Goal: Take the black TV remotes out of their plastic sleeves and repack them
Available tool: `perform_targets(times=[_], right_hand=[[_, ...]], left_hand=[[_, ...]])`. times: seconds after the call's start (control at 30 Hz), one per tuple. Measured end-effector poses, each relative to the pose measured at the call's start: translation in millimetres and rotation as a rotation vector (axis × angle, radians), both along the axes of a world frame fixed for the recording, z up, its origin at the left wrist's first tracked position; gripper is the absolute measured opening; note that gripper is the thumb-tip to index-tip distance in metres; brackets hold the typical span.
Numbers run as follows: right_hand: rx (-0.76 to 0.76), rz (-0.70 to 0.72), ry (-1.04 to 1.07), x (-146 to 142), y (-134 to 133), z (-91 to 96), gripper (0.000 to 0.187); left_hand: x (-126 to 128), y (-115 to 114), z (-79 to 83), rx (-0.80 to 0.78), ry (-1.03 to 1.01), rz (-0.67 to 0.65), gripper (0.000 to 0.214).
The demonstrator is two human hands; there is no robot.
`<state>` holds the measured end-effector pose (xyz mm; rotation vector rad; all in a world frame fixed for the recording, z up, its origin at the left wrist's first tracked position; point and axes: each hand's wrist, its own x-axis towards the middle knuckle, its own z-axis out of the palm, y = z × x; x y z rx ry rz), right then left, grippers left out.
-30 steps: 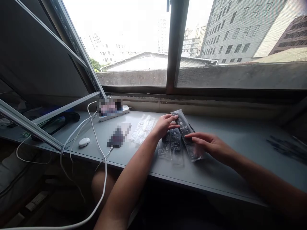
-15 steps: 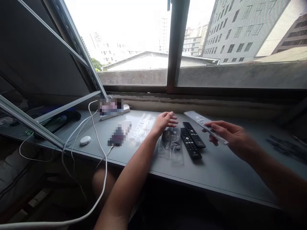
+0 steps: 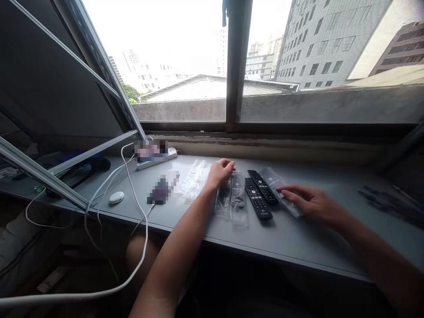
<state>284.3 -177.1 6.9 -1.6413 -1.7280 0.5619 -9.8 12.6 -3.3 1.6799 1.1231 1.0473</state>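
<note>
A thick, smooth white cable (image 3: 146, 234) looped through the lower left, in front of the flat grey table (image 3: 298, 240) with its straight front edge. Right of centre lay two bare remotes (image 3: 258, 199), slim matte-black bars studded with small round buttons (a few of them pale). Against their right side a clear, wrinkled plastic sleeve (image 3: 293, 209) rested on the tabletop; the right hand (image 3: 309, 202) covered its near end, thumb and forefinger almost together, though whether they pinched the film I could not tell. Half a second earlier that sleeve had been up in the air, tilted, in the right hand.

At centre, the left hand (image 3: 222, 171) sat at the far end of two bagged remotes (image 3: 237, 196) in glossy, creased film. Its fingers, spread before, had drawn into a loose curl; any grip was unclear. Beyond stood the dark, straight window frame (image 3: 236, 70).
</note>
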Motion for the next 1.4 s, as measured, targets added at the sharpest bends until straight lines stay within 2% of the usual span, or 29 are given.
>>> perform_targets(times=[0.1,0.27,0.43,0.53,0.6,0.73,0.87,0.93,1.1,1.4], right_hand=[[-0.098,0.008,-0.041,-4.8,0.2,-0.5,0.06],[-0.086,-0.07,-0.139,-13.9,0.7,-1.6,0.063],[0.031,-0.064,-0.168,-10.5,5.2,-6.4,0.047],[0.103,-0.062,-0.206,-6.9,6.8,-9.4,0.046],[0.167,-0.011,-0.215,-8.0,6.1,-10.1,0.046],[0.309,0.182,-0.257,-20.0,2.1,-11.0,0.049],[0.285,0.363,-0.298,-34.0,-1.5,-13.7,0.062],[0.257,0.406,-0.312,-39.0,-2.1,-15.2,0.065],[0.222,0.394,-0.361,-52.2,0.3,-20.6,0.071],[0.287,0.349,-0.417,-64.2,-1.2,-19.6,0.058]], left_hand=[[-1.5,1.5,-1.5,0.048,0.055,0.039,0.02],[-1.1,-1.4,0.8,0.11,0.131,0.045,0.02],[-0.2,-4.4,2.6,0.139,0.173,0.039,0.019],[-0.7,-4.6,2.1,0.169,0.203,0.036,0.019],[-1.0,-5.8,2.0,0.221,0.266,0.036,0.019],[0.0,-11.2,3.4,0.337,0.424,0.034,0.02],[0.6,-15.1,4.8,0.375,0.484,0.013,0.024],[-0.5,-15.5,4.6,0.409,0.554,0.032,0.026],[-6.5,-15.0,5.3,0.473,0.682,0.079,0.029],[-24.7,-5.9,11.8,0.438,0.797,0.179,0.028]])
